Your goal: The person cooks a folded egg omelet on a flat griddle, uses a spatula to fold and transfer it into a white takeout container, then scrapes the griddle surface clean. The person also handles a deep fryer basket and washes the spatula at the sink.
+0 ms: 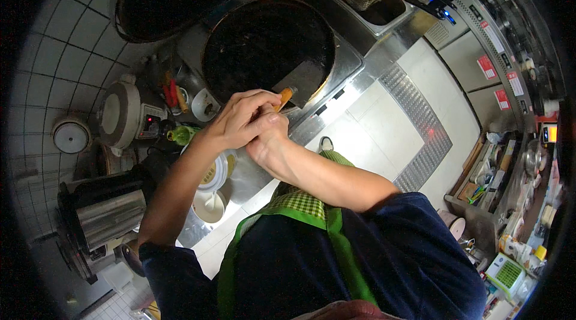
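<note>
Both of my hands are clasped together around a griddle scraper at the front edge of a round black griddle (pixel 265 45). My right hand (pixel 270 135) grips the orange-brown handle (pixel 285 97). Over it lies my left hand (pixel 243 115), with its fingers reaching to the handle. The scraper's wide, flat metal blade (pixel 301 81) rests against the dark surface at the near right part of the griddle. My left hand partly covers the right fingers and most of the handle.
Left of the griddle stand a small white bowl (pixel 205 105), a green bottle (pixel 181 135) and a rice-cooker-like appliance (pixel 119 120). A lidded tub (pixel 213 175) and a bowl with a spoon (pixel 209 213) are below my left forearm. A fryer (pixel 382 14) adjoins at upper right.
</note>
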`<state>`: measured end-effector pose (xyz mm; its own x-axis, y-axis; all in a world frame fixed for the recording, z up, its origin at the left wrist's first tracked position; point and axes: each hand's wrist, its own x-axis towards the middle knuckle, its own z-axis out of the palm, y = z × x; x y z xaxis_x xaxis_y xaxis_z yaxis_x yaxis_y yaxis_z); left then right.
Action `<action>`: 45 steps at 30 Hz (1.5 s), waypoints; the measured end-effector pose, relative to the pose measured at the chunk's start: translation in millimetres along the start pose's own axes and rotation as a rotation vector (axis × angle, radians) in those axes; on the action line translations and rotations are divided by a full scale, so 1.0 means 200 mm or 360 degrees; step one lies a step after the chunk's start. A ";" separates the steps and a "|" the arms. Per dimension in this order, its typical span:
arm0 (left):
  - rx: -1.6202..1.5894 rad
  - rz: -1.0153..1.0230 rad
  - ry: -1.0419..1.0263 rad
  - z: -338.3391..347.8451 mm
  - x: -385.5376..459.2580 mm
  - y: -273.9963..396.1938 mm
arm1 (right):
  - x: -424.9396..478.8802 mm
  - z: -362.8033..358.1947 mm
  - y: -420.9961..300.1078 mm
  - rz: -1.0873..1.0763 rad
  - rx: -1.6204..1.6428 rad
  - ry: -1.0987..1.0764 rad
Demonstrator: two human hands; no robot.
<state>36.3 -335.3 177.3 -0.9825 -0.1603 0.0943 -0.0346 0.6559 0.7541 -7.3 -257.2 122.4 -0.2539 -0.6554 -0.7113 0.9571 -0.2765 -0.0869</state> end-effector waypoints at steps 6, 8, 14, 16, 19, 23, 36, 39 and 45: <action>-0.0028 0.0027 0.0093 0.06 -0.01 -0.05 | 0.03 -0.05 -0.05 0.0022 -0.0189 -0.0095; -0.0024 0.0019 0.0146 0.10 0.01 -0.06 | 0.04 -0.07 -0.10 0.0027 -0.0269 -0.0192; -0.0043 0.0158 0.0382 0.16 0.01 -0.06 | -0.05 -0.04 -0.14 0.0088 -0.0324 -0.0208; -0.0115 0.0034 0.0238 0.13 0.01 -0.06 | -0.05 -0.03 -0.15 0.0066 -0.0280 -0.0200; -0.0072 0.0099 0.0131 0.10 0.00 -0.05 | -0.02 0.01 -0.16 0.0090 -0.0373 -0.0094; -0.0142 0.0213 0.0046 0.13 -0.06 -0.05 | -0.17 0.01 -0.12 0.0102 -0.0312 0.0055; -0.0085 0.0143 0.0151 0.17 0.05 -0.03 | -0.08 -0.08 -0.13 -0.0333 -0.0184 -0.0026; -0.0011 0.0129 0.0183 0.15 0.03 0.04 | -0.14 0.01 -0.18 -0.0208 -0.0100 0.0078; -0.0126 0.0085 0.0144 0.18 0.00 -0.06 | -0.09 -0.02 -0.14 -0.0194 -0.0101 0.0193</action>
<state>29.3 -316.8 144.3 -0.9620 -0.1950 0.1912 0.0352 0.6056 0.7950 -29.3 -233.7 135.1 -0.3537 -0.5288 -0.7715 0.9280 -0.3013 -0.2189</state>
